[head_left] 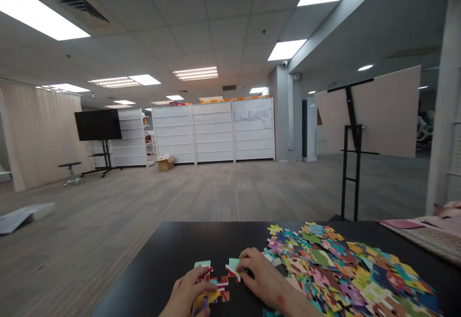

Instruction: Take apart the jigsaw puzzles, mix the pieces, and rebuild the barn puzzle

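My left hand is at the near edge of the black table, its fingers curled over a small cluster of joined jigsaw pieces. Part of that cluster is hidden under the fingers. Just to its right, my right hand pinches one jigsaw piece in mint green, white and red between thumb and fingertips. A narrow gap separates this piece from the cluster. To the right of my right hand spreads a large heap of loose, colourful jigsaw pieces, many overlapping.
The black table has its left edge near my left hand. Patterned fabric lies at the right. Beyond on the carpet stand a board on a black stand, white shelves, a cardboard box, a screen and a stool.
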Available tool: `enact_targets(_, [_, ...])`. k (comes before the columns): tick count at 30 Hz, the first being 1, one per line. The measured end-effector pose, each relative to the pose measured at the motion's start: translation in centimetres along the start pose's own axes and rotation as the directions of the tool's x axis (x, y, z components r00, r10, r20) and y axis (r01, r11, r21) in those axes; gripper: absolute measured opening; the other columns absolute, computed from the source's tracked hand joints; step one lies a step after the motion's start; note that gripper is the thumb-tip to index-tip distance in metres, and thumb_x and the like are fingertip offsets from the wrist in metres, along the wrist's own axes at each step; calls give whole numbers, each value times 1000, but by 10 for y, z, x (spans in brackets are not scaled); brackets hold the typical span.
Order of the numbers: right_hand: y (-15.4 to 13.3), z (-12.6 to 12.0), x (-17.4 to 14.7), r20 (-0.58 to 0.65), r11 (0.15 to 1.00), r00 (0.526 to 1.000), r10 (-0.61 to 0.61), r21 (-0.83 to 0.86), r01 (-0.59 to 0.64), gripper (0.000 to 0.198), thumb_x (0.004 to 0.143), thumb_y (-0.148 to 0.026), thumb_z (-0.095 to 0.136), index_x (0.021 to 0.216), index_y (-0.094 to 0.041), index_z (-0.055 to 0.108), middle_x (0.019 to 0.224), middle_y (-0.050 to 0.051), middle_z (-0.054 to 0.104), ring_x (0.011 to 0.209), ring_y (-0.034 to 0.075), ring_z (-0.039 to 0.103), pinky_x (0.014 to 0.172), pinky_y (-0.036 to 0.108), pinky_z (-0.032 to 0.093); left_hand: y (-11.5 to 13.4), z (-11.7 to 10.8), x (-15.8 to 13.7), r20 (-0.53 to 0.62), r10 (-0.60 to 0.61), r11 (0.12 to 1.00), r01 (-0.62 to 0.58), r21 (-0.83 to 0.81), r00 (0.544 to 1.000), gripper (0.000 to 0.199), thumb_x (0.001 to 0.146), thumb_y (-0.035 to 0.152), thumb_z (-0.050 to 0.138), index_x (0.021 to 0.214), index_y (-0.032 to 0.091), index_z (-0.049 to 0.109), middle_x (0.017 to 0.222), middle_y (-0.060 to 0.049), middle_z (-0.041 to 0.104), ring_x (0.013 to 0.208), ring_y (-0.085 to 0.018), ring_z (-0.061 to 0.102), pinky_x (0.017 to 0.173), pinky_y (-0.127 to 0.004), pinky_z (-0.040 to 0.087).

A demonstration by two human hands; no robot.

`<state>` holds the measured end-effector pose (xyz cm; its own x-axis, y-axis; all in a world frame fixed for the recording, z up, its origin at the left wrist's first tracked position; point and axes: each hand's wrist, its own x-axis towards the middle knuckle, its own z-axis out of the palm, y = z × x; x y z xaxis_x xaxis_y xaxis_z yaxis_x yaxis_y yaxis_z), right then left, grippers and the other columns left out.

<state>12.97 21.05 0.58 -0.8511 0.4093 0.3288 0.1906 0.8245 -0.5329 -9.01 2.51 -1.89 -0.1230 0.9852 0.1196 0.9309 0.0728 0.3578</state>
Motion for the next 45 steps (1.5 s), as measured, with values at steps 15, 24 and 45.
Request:
enact_targets(15, [1,0,1,10,1000,1000,-3,-12,4,25,89,-15,58,96,-30,78,113,1,68,108,18,60,95,29,43,11,-3,-7,-141,88,992,-74,101,986,42,86,29,72,125,44,67,148,-1,57,135,-30,54,105,-41,49])
enact_targets(24, [3,3,0,7,1000,1000,-15,-6,15,26,89,-13,57,95,-29,77,114,1,69,108,18,61,96,28,42,12,-2,-6,-120,61,988,-43,147,991,50,82,21,74,125,45,66,148,0,57,136,-30,54,105,-41,49])
enact_targets(45, [9,6,2,4,1000,1000,-11,-16,11,28,89,-13,55,96,-28,78,115,1,71,110,18,61,99,28,41,8,7,-4,-169,68,984,-38,175,983,42,82,30,77,121,44,69,145,-1,60,133,-31,57,103,-40,51])
